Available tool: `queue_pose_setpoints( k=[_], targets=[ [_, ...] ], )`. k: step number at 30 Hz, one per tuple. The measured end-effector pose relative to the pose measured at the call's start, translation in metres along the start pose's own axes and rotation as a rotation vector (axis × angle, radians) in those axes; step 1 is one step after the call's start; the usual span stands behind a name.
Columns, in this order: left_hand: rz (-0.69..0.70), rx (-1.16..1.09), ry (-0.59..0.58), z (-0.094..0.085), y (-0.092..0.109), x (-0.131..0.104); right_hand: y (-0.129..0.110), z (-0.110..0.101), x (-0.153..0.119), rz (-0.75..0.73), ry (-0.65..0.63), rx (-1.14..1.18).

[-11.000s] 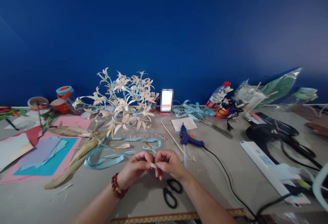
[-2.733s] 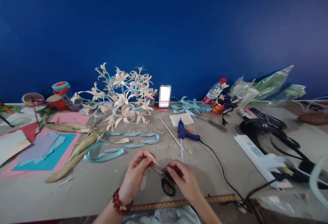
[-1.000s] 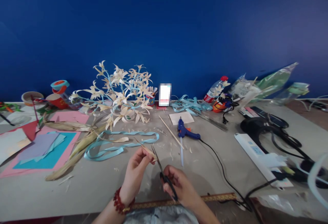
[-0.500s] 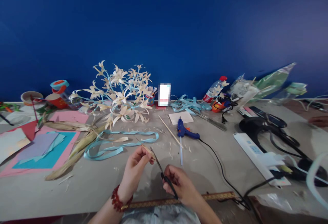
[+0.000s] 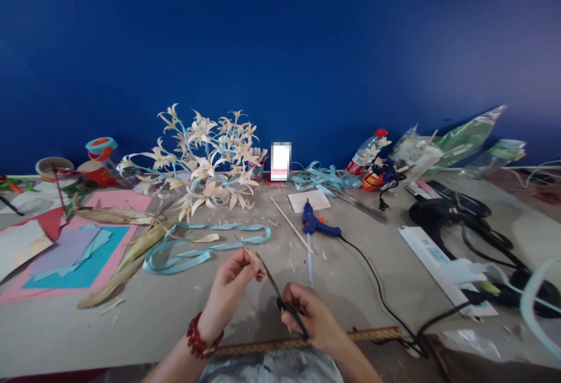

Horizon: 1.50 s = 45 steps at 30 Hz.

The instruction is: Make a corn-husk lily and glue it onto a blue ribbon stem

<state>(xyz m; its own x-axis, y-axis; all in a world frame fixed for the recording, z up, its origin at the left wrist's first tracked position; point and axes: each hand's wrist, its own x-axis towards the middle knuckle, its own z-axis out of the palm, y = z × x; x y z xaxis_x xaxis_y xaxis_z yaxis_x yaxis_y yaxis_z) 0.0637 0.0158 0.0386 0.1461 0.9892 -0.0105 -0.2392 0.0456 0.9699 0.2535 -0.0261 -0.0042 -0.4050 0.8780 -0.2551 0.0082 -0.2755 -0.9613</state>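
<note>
Between the fingertips of my left hand (image 5: pixel 238 272) is a narrow pale strip of dried husk (image 5: pixel 248 251), its tip pointing up and away from me. My right hand (image 5: pixel 304 313) grips black-handled scissors (image 5: pixel 280 298), fingers in the loops. Their blades run up beside the husk strip, close to my left fingertips; whether they touch it I cannot tell. Beyond my hands lies a loop of light blue ribbon (image 5: pixel 184 267). A blue glue gun (image 5: pixel 319 226) rests farther right, and a bunch of cream husk flowers (image 5: pixel 205 164) on blue-wrapped stems stands behind.
Dried corn husks (image 5: pixel 131 254) and coloured paper sheets (image 5: pixel 70 266) lie left. On the right are a white power strip (image 5: pixel 438 266), black cables and a tilted bottle (image 5: pixel 366 152). A thin stick (image 5: pixel 291 225), scraps and a ribbon pile (image 5: pixel 322 177) lie near the middle.
My right hand and the scissors have shifted very slightly to the right. My left wrist has moved a little left, while its fingers keep the husk strip.
</note>
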Motion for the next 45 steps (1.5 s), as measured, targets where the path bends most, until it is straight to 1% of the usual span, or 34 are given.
queue_pose_setpoints(
  k=[4,10,16,22,27,31,37,41,45],
  targets=[
    [0.003,0.001,-0.031,-0.002,0.002,0.001,0.002,-0.001,0.000,0.014,-0.016,0.016],
    [-0.019,0.000,-0.071,-0.003,0.005,0.002,0.010,-0.008,0.001,-0.010,-0.012,-0.073],
    [-0.057,-0.025,-0.127,-0.003,0.010,0.005,0.001,-0.012,0.000,-0.051,0.003,-0.195],
    [-0.097,-0.074,-0.195,-0.010,0.010,0.007,-0.004,-0.016,0.001,-0.124,0.014,-0.278],
    [-0.120,-0.038,-0.232,-0.013,0.014,0.009,-0.003,-0.014,0.001,-0.024,-0.032,-0.193],
    [-0.133,0.000,-0.250,-0.013,0.017,0.009,-0.007,-0.012,0.001,-0.016,-0.042,-0.165],
    [-0.155,-0.018,-0.264,-0.011,0.019,0.007,-0.014,-0.009,0.002,0.045,-0.045,-0.093],
    [-0.164,-0.014,-0.270,-0.012,0.021,0.006,-0.013,-0.009,0.002,0.044,-0.058,-0.073],
    [-0.159,-0.018,-0.286,-0.014,0.021,0.005,-0.010,-0.010,0.002,0.008,-0.040,-0.114]
  ],
)
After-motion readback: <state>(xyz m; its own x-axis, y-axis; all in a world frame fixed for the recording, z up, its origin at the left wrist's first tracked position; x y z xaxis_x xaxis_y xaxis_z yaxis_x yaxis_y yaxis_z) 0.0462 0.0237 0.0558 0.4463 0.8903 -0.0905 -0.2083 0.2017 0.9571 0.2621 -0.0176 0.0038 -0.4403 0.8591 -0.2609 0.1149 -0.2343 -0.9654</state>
